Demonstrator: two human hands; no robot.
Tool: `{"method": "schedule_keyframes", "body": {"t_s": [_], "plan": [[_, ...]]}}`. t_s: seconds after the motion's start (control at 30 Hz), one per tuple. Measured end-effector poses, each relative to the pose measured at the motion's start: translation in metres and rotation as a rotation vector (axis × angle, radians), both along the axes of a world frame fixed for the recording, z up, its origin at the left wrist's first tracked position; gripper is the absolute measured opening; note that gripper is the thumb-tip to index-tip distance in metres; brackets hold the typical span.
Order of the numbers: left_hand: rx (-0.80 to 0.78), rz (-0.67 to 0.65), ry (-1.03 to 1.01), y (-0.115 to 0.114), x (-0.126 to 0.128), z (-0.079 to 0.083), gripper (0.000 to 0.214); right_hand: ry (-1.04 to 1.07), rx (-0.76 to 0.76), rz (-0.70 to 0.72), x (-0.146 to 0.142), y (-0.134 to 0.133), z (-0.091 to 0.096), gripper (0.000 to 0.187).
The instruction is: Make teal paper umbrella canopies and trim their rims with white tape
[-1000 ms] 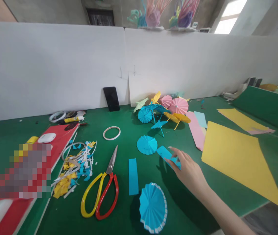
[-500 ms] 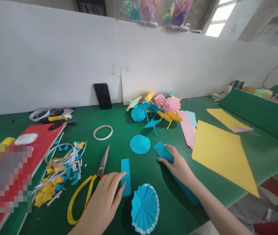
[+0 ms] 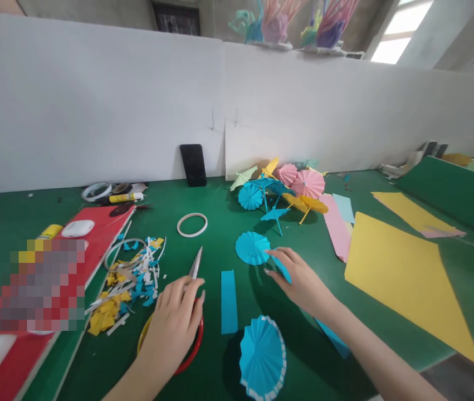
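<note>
My left hand [image 3: 178,309] lies over the scissors [image 3: 196,266] with the red and yellow handles. Its fingers are bent and the thumb is slightly apart; they do not visibly close on the scissors. My right hand [image 3: 303,278] is open, the index fingertip at the rim of a flat pleated blue paper disc [image 3: 252,248]; whether it touches is unclear. Under this hand runs a long blue paper strip [image 3: 332,337], partly hidden. Between the hands lie a short blue strip [image 3: 229,303] and a pleated blue paper cone [image 3: 262,356] with white pieces along its rim.
Small paper umbrellas [image 3: 308,184] cluster at the back. A tape ring [image 3: 192,225] lies behind the scissors. Paper scraps [image 3: 111,312] and a red board [image 3: 80,267] are left; yellow sheets [image 3: 399,278] are right. A phone [image 3: 194,165] leans on the white partition [image 3: 94,106].
My left hand has moved left, from the short blue strip to over the scissors. My right hand has shifted from the long strip toward the pleated disc, its fingers spread. The view has turned left.
</note>
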State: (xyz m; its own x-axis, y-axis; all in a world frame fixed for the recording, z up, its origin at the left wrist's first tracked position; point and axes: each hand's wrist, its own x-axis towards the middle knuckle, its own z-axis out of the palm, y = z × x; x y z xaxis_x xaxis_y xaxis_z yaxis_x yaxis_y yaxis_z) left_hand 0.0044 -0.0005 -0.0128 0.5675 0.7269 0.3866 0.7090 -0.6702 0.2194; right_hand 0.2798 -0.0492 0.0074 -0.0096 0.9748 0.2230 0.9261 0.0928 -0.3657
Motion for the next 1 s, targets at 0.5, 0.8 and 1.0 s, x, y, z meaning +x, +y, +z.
{"method": "schedule_keyframes", "body": {"t_s": [0.5,0.8,1.0], "plan": [[-0.203,0.003,0.044,-0.003,0.007,0.009,0.026,0.089,0.100,0.099,-0.020,0.000,-0.023,0.035],[-0.117,0.402,-0.094,0.045,-0.082,0.036,0.038,0.160,0.174,0.106,-0.010,-0.004,-0.036,0.031],[-0.102,0.763,-0.349,0.079,-0.169,0.031,0.034,0.168,0.164,0.082,-0.007,-0.002,-0.039,0.030]]}}
